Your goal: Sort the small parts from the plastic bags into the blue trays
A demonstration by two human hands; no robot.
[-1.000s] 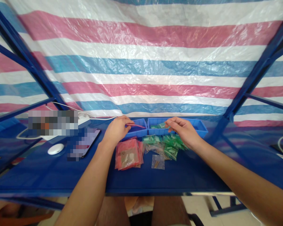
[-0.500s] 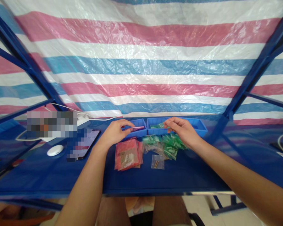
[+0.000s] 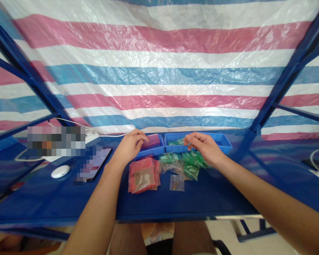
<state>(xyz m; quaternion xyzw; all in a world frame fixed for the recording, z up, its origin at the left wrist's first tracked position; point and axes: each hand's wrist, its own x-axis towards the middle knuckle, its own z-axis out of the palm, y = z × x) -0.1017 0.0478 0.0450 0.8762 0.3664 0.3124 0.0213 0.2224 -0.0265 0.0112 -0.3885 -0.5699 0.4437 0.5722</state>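
Observation:
My left hand (image 3: 131,146) is over the left blue bin (image 3: 151,152), thumb and fingers pinched on the edge of a red plastic bag (image 3: 153,140) held at the bin. My right hand (image 3: 202,143) hovers at the front of the right blue bin (image 3: 223,139), fingertips pressed together; anything in them is too small to make out. Just left of these fingertips, small green bags (image 3: 175,142) lie in that bin. In front of the bins are a stack of red bags (image 3: 144,175), a pile of green bags (image 3: 194,161) and some clear bags (image 3: 172,166).
One small clear bag with screw-like pieces (image 3: 177,183) lies nearer the table edge. A phone (image 3: 99,164), a white oval object (image 3: 60,171) and white cables (image 3: 111,135) are at the left. Blue metal posts (image 3: 281,74) and a striped sheet (image 3: 159,74) stand behind the table.
The red bag has tilted up and shows more of its face above the left bin. My left hand has moved slightly left and up; my right hand is nearly still.

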